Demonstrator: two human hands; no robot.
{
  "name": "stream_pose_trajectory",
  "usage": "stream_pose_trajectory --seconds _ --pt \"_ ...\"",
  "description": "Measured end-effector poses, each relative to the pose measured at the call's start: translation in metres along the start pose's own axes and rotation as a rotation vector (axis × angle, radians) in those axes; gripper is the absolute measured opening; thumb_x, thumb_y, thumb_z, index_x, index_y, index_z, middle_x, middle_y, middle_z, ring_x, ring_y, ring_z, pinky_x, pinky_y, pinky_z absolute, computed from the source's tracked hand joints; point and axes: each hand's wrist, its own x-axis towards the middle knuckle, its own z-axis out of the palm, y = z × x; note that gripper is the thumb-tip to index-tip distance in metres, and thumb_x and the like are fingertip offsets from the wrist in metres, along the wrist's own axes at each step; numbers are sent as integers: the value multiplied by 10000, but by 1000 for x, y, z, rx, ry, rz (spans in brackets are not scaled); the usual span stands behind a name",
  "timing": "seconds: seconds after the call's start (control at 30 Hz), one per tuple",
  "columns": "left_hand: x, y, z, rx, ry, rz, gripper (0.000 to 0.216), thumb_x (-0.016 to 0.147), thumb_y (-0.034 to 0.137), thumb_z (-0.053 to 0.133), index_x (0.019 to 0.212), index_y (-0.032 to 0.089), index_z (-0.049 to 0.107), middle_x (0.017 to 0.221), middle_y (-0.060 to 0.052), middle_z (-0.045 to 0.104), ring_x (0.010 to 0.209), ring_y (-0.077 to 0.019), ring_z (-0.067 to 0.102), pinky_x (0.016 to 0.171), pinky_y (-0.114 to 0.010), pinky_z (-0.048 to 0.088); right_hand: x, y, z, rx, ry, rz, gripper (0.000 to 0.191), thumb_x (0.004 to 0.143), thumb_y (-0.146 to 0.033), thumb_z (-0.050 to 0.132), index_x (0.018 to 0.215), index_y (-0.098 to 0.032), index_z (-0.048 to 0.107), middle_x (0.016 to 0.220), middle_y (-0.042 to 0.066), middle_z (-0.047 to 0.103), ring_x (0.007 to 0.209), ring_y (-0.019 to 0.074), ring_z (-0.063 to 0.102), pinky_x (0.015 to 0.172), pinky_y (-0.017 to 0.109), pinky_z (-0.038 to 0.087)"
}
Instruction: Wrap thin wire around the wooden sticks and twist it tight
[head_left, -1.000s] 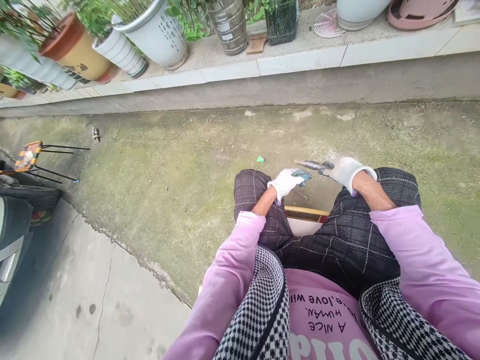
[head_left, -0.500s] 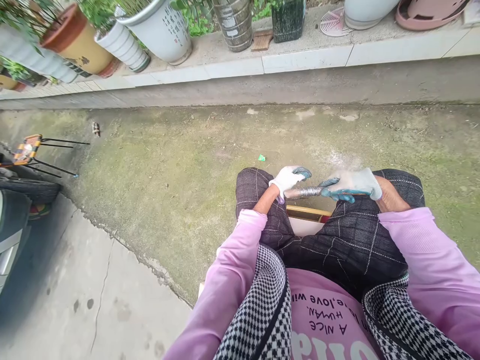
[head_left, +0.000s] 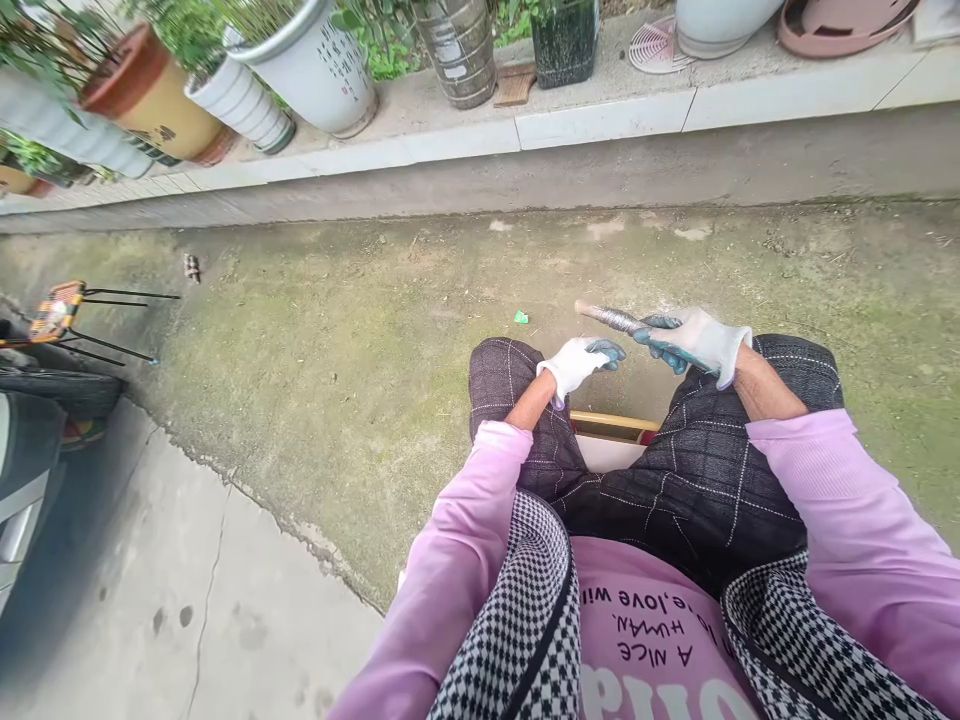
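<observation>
My right hand (head_left: 694, 342), in a white glove with blue-grey fingers, is closed on a wooden stick wrapped in silver wire (head_left: 616, 318). Its bare, pale end points up and to the left over the ground. Whatever part of the stick lies inside the fist is hidden. In a matching glove, my left hand (head_left: 581, 363) hovers by my left knee, its fingers loosely bent and apart. I see nothing in it, and the stick is a little above and to the right of it.
Between my legs shows a yellow-edged seat or box (head_left: 611, 425). A green scrap (head_left: 520, 317) lies on the mossy ground. Potted plants (head_left: 307, 70) line the tiled ledge (head_left: 600, 128) ahead. At left stand a woven chair (head_left: 58, 308) and part of a vehicle (head_left: 26, 480).
My right hand has lifted up and forward, and the wire-wrapped stick has swung from near level beside my left wrist to a slant above my left hand. The left hand has barely moved.
</observation>
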Motion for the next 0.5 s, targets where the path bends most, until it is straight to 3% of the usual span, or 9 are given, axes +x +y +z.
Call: stream_pose_trajectory --seconds 0.13,0.27,0.5 --pt "11 -6 -7 133 39 55 199 928 205 730 1036 114 871 1072 -110 877 1070 -224 796 1125 -360 600 -11 7 -5 202 -236 -140 617 775 -723 945 979 -168 769 702 4 647 503 106 532 418 233 442" --pt "17 -7 -15 170 76 103 237 908 165 711 1076 123 873 1246 -128 879 1207 -236 801 1183 -344 571 -13 10 -5 26 -487 -113 590 729 -713 966 887 -174 786 643 0 642 447 97 504 401 232 407" --pt "4 0 -19 335 88 140 349 959 208 656 1207 123 886 1272 -87 881 1220 -225 796 1175 -299 559 -11 7 0 -107 -525 -42 563 667 -687 989 831 -188 786 645 12 656 467 95 499 404 222 402"
